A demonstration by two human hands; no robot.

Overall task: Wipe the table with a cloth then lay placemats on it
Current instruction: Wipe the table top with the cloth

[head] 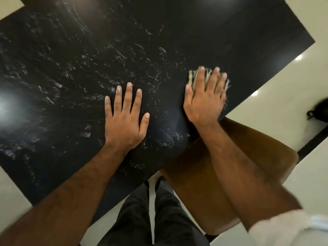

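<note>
Two hands we see on the glossy black counter [71,68], right hand [205,98] pressing a frayed beige striped cloth [192,76] with straight fingers [200,80], left hand [126,119] spread flat, released.

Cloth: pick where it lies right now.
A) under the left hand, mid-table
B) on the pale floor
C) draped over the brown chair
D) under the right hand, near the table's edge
D: the striped cloth lies under the flat fingers of the right hand, near the edge of the table; the left hand lies on bare tabletop.
</note>
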